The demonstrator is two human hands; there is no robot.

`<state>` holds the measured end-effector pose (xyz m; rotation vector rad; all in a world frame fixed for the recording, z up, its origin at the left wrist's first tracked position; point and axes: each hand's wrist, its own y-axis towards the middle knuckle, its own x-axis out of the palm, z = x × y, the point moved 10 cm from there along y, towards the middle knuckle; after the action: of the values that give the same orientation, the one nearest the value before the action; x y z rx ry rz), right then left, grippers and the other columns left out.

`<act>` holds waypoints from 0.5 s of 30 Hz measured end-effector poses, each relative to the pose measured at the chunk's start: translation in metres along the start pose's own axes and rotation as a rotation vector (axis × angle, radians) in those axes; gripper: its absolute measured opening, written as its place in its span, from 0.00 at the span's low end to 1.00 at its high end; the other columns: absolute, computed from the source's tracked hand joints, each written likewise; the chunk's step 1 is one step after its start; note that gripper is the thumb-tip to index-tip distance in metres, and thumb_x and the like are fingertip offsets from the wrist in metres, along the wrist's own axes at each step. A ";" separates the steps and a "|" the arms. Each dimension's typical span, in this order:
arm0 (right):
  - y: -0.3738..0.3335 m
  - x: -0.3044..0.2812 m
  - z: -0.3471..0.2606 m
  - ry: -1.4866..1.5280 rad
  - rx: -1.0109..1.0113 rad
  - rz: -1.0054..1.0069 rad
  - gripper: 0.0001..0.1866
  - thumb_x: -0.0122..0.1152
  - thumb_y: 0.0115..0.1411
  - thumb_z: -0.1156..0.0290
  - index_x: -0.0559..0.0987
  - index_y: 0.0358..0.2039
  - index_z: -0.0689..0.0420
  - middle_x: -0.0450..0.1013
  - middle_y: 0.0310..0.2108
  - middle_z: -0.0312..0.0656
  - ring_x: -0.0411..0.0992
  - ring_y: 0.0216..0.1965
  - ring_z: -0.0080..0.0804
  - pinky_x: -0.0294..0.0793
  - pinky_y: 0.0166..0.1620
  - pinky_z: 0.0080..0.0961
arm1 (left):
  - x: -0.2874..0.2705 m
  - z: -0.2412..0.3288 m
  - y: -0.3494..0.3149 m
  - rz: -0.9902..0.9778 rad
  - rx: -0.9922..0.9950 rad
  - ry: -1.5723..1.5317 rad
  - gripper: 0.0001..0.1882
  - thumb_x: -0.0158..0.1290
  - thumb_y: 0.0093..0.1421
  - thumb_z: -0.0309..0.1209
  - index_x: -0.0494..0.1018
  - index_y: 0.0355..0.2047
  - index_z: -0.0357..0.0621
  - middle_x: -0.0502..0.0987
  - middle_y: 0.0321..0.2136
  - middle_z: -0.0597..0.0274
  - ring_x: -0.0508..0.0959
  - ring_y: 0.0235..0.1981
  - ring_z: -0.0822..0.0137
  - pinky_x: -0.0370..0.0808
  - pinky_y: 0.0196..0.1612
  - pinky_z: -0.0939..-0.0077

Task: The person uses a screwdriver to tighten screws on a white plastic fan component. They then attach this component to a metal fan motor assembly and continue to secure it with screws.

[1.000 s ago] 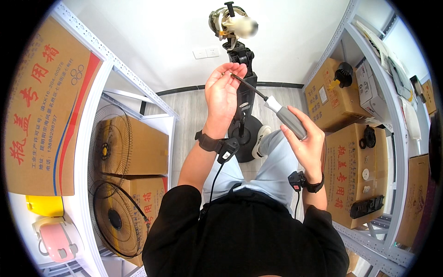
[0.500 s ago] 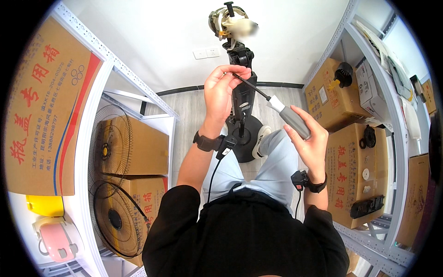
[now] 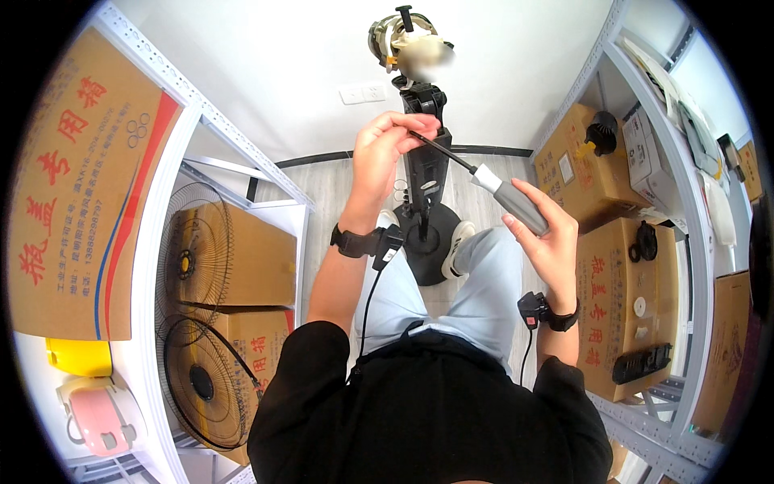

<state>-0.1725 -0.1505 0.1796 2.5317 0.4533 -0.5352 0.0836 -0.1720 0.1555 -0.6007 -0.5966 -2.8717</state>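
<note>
My right hand (image 3: 556, 246) is closed around the grey and white handle of a screwdriver (image 3: 516, 202). Its dark shaft slants up and to the left, the tip reaching the fingers of my left hand (image 3: 379, 157). Those left fingers are bent together at the tip, and whatever lies between them is hidden or too small to name. Just beyond and below the hands rises a black pedestal fan stand (image 3: 426, 161), on a round black base (image 3: 427, 262) between my feet. The fan's bare motor head (image 3: 411, 44), with a cream part and a black knob, tops it.
Wire fan grilles (image 3: 197, 379) lean at the left shelf, near cardboard boxes (image 3: 242, 250). On the right, a box (image 3: 617, 306) bears small black fan parts (image 3: 645, 242) and a black panel (image 3: 641, 363). A black fan piece (image 3: 601, 133) sits on another box.
My right hand and the screwdriver handle have shifted slightly right and down. My left hand stays at the tip, its wrist a little further left.
</note>
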 end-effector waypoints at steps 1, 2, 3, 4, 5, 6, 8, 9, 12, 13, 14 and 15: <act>-0.001 0.000 0.002 0.016 0.013 0.021 0.23 0.69 0.51 0.76 0.78 0.50 0.58 0.79 0.42 0.48 0.78 0.42 0.32 0.74 0.46 0.25 | -0.012 0.000 0.001 0.100 0.018 -0.046 0.12 0.37 0.61 0.18 0.71 0.36 0.28 0.76 0.42 0.38 0.79 0.46 0.50 0.76 0.52 0.64; -0.002 0.001 0.004 0.032 0.026 0.042 0.23 0.69 0.51 0.76 0.78 0.50 0.58 0.79 0.42 0.48 0.78 0.42 0.32 0.74 0.46 0.25 | -0.022 0.001 0.001 0.200 0.037 -0.093 0.12 0.37 0.61 0.18 0.71 0.36 0.28 0.76 0.43 0.39 0.79 0.46 0.50 0.77 0.51 0.64; -0.002 0.000 0.006 0.049 0.039 0.062 0.23 0.69 0.51 0.75 0.78 0.50 0.59 0.79 0.41 0.48 0.78 0.42 0.31 0.74 0.46 0.25 | -0.033 0.001 0.001 0.301 0.055 -0.138 0.11 0.37 0.60 0.18 0.70 0.36 0.28 0.76 0.43 0.39 0.79 0.46 0.50 0.77 0.50 0.65; -0.002 -0.002 0.006 0.057 0.039 0.086 0.23 0.69 0.51 0.75 0.78 0.50 0.59 0.79 0.41 0.47 0.78 0.42 0.31 0.74 0.46 0.24 | -0.043 -0.005 0.002 0.354 0.025 -0.146 0.11 0.38 0.60 0.20 0.71 0.36 0.29 0.76 0.42 0.41 0.78 0.43 0.53 0.77 0.46 0.68; -0.002 -0.005 0.006 0.065 0.039 0.110 0.23 0.70 0.51 0.75 0.78 0.50 0.59 0.79 0.41 0.47 0.78 0.42 0.30 0.74 0.46 0.24 | -0.058 -0.012 0.003 0.406 -0.006 -0.155 0.10 0.40 0.60 0.22 0.71 0.36 0.29 0.77 0.41 0.44 0.78 0.40 0.56 0.76 0.42 0.70; -0.002 -0.008 0.006 0.073 0.038 0.137 0.23 0.70 0.51 0.75 0.78 0.50 0.59 0.79 0.41 0.47 0.78 0.41 0.29 0.74 0.46 0.24 | -0.074 -0.020 0.005 0.456 -0.036 -0.163 0.10 0.41 0.60 0.24 0.71 0.36 0.30 0.77 0.40 0.46 0.78 0.38 0.59 0.76 0.38 0.73; 0.000 -0.012 0.000 0.055 0.016 0.156 0.23 0.70 0.51 0.76 0.78 0.50 0.60 0.79 0.41 0.46 0.78 0.41 0.29 0.74 0.46 0.24 | -0.090 -0.037 0.014 0.451 -0.136 -0.315 0.11 0.43 0.63 0.27 0.70 0.40 0.30 0.75 0.37 0.53 0.73 0.30 0.67 0.70 0.29 0.78; 0.002 -0.013 -0.002 0.047 0.004 0.168 0.23 0.70 0.51 0.76 0.78 0.50 0.60 0.79 0.41 0.46 0.77 0.41 0.28 0.74 0.46 0.24 | -0.090 -0.037 0.018 0.441 -0.178 -0.374 0.12 0.43 0.64 0.28 0.69 0.40 0.30 0.74 0.35 0.55 0.71 0.28 0.69 0.68 0.28 0.79; 0.007 -0.014 -0.008 0.066 -0.005 0.192 0.23 0.70 0.51 0.76 0.78 0.50 0.60 0.79 0.41 0.46 0.78 0.41 0.29 0.74 0.45 0.24 | -0.079 -0.024 0.028 0.329 -0.148 -0.384 0.12 0.43 0.66 0.29 0.68 0.41 0.30 0.70 0.31 0.60 0.66 0.24 0.74 0.63 0.24 0.82; 0.008 -0.015 -0.011 0.048 -0.023 0.202 0.23 0.70 0.52 0.76 0.78 0.50 0.60 0.79 0.41 0.46 0.78 0.42 0.29 0.74 0.45 0.24 | -0.073 -0.015 0.031 0.278 -0.113 -0.360 0.12 0.43 0.67 0.29 0.68 0.42 0.31 0.69 0.30 0.61 0.64 0.23 0.75 0.61 0.23 0.83; 0.011 -0.015 -0.014 0.030 -0.041 0.213 0.23 0.70 0.52 0.76 0.78 0.50 0.60 0.79 0.41 0.47 0.78 0.42 0.29 0.74 0.45 0.24 | -0.070 -0.008 0.034 0.267 -0.085 -0.319 0.11 0.43 0.67 0.29 0.68 0.42 0.32 0.68 0.29 0.63 0.63 0.22 0.76 0.60 0.22 0.84; 0.013 -0.015 -0.017 0.012 -0.057 0.221 0.23 0.70 0.52 0.75 0.78 0.50 0.60 0.79 0.41 0.47 0.78 0.42 0.30 0.75 0.45 0.24 | -0.063 0.002 0.035 0.259 -0.058 -0.277 0.10 0.43 0.67 0.28 0.68 0.42 0.33 0.68 0.27 0.64 0.62 0.21 0.77 0.59 0.22 0.85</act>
<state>-0.1752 -0.1545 0.2053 2.4906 0.1859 -0.4176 0.1492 -0.1996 0.1438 -1.0151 -0.4340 -2.5902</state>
